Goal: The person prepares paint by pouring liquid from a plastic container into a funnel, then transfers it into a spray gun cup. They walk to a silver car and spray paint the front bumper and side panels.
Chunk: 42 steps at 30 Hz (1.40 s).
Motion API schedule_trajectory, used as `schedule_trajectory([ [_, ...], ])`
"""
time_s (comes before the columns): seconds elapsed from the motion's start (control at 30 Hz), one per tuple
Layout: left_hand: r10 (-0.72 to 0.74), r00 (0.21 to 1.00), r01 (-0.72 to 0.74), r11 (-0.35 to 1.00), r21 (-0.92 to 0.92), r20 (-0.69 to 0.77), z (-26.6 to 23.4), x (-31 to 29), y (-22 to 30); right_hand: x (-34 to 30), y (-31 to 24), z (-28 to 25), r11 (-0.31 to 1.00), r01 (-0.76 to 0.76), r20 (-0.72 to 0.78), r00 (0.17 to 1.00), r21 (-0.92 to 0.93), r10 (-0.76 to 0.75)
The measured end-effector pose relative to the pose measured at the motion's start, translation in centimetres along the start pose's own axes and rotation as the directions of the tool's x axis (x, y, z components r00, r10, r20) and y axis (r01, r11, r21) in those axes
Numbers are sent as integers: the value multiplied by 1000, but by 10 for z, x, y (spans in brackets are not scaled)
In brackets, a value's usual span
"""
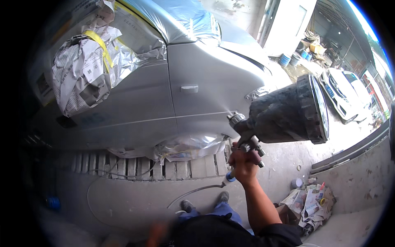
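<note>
My right hand [244, 165] is wrapped round the handle of a spray gun [246, 127], which points left at a silver-grey car [205, 78]. The gun's large, dark, paint-stained cup [279, 113] tilts up to the right. A faint mist shows by the nozzle, in front of the car's front fender. An air hose [193, 190] runs from a blue-and-white fitting under the handle. Low at the picture's bottom edge, my left hand [156, 232] is a blur, and its fingers cannot be made out.
Crumpled newspaper [84, 74] with yellow tape covers the car's side mirror. Plastic film wraps the front wheel [191, 148] and windscreen. Floor grating [181, 169] lies beneath the car. At right are a paper heap [314, 206], a low wall [358, 173] and a white car [345, 92] outside.
</note>
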<state>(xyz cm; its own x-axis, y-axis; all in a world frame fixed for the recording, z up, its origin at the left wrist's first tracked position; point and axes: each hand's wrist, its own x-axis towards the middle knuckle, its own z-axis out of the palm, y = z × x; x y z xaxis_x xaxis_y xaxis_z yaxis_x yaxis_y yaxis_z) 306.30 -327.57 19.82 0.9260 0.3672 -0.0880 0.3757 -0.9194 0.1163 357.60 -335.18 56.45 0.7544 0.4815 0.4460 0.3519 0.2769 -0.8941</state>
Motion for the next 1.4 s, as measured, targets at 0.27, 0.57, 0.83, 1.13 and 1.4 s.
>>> schedule_trajectory([
  [0.27,-654,510,857,444,-263,559,-79,28,22,6,25,-33,982,-139,-28,989,131,144],
  [0.57,-587,633,762,586,-275,504,-83,84,72,25,64,-180,964,-255,-471,861,-75,191],
  [0.83,-570,673,734,592,-333,470,-101,114,95,26,92,-192,936,-226,-508,859,-271,61],
  [1.13,-510,766,643,601,-474,392,-82,51,64,-42,99,-49,869,158,95,987,-468,-128],
  [1.4,-590,645,764,521,-381,486,-54,12,29,-42,84,-19,953,92,220,975,-289,-28],
])
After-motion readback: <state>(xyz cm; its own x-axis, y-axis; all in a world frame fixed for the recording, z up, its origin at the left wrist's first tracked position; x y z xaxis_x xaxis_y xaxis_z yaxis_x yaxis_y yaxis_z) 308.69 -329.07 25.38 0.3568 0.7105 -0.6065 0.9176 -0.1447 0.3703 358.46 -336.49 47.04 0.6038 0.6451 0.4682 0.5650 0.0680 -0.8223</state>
